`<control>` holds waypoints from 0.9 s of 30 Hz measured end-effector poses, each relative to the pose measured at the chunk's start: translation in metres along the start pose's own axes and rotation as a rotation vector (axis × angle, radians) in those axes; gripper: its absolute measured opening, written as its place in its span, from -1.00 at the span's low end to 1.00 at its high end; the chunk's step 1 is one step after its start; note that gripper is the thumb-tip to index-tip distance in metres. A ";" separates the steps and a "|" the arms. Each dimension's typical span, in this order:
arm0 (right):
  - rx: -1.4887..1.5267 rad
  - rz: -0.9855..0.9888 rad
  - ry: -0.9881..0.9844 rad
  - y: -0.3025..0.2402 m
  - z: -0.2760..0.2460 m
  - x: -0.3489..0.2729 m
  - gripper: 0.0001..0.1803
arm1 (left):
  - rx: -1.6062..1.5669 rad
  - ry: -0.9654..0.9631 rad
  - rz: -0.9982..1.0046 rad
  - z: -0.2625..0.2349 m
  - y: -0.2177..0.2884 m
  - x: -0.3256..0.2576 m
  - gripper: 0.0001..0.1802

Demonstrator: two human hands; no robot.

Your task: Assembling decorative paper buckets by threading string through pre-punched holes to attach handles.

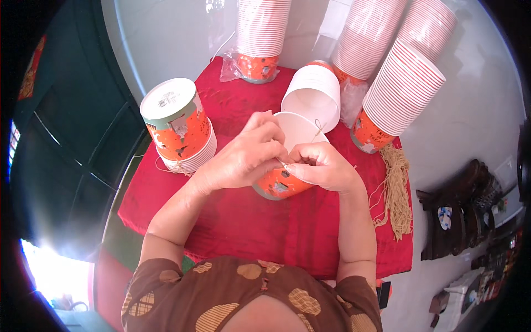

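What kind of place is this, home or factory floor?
Probably a home or small workshop doing hand piecework, not a factory line. Both hands work a string at an orange paper cup over a red cloth, with tall cup stacks and a string bundle beside it.

A pale, glossy grey floor surrounds the low table under a red cloth. Right of the table stands dark carved wooden furniture; left, a dark green panelled door.

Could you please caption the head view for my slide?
Both hands thread string through a paper cup rim.
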State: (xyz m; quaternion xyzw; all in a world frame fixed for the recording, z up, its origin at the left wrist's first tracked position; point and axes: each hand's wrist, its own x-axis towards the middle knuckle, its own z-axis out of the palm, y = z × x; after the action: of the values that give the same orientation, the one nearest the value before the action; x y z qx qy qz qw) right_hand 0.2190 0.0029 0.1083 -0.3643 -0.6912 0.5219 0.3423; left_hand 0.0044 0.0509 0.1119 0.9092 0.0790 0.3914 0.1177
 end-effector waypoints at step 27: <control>-0.271 -0.226 0.583 0.034 0.032 0.029 -0.82 | -0.351 0.230 -0.746 0.007 -0.016 -0.010 -0.85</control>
State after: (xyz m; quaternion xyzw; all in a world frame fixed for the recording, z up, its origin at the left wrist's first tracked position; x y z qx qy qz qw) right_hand 0.1824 0.0191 0.0710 -0.4613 -0.6635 0.2579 0.5296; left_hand 0.0020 0.0634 0.0962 0.7349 0.3471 0.4286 0.3946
